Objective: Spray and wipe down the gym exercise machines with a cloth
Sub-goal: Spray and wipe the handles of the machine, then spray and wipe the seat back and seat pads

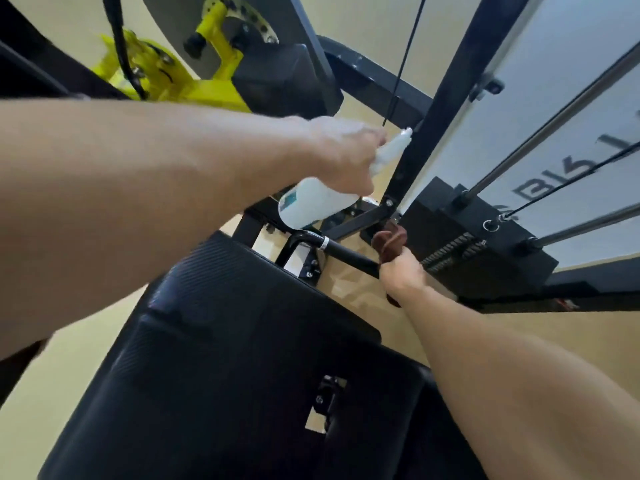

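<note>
Spray bottle, white plastic with a teal label patch near its base (313, 201), is held tilted, base toward the camera and nozzle end pointing up and away, close to the black steel upright post of the machine frame (436, 109). Nozzle tip sits just beside the post; contact cannot be judged. Bottle is slightly motion-blurred.

Cloth, brown, crumpled and soft-looking (389, 241), sits at the far end of a black curved handle bar with a silver collar (337, 249), low beside the black weight stack (485, 244). Part of the cloth bulges above the fist; a small dark bit shows below the wrist.

Left hand (341, 157): fingers curled round the bottle's neck, back of hand toward the camera, forearm reaching in from the left edge across the yellow painted lever assembly (194, 81).

Right hand (403, 273): closed in a fist round the cloth and pressed at the handle bar, forearm stretched forward from the lower right corner, wrist roughly straight.

Black ribbed vinyl seat pad (225, 341) fills the lower centre, beneath both arms. Two chrome guide rods (554, 116) rise from the weight stack in front of a white panel with dark lettering (540, 192).
</note>
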`<state>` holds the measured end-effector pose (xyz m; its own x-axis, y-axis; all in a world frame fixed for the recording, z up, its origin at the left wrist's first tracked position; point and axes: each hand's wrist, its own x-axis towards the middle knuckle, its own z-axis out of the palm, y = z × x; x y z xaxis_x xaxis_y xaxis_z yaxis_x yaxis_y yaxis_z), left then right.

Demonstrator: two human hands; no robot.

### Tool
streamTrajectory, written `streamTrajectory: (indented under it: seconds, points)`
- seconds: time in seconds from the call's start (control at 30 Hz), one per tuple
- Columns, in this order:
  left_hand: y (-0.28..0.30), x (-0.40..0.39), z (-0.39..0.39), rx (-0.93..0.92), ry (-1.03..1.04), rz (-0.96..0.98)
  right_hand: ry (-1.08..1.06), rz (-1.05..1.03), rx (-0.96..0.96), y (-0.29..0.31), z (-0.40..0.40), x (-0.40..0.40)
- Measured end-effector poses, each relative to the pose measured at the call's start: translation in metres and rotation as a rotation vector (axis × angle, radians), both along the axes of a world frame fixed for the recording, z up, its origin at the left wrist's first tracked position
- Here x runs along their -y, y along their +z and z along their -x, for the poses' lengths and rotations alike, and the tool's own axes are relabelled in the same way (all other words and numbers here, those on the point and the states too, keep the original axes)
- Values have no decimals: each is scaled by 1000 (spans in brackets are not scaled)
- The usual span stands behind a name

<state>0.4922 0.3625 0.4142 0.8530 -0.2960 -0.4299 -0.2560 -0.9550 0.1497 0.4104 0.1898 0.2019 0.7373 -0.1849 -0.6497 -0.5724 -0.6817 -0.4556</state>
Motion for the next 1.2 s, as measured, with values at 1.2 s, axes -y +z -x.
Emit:
streamTrajectory:
  seconds: [1.2]
  points:
    - [-119,-151,418,-288,1296,411,803,-59,548,-40,215,-213]
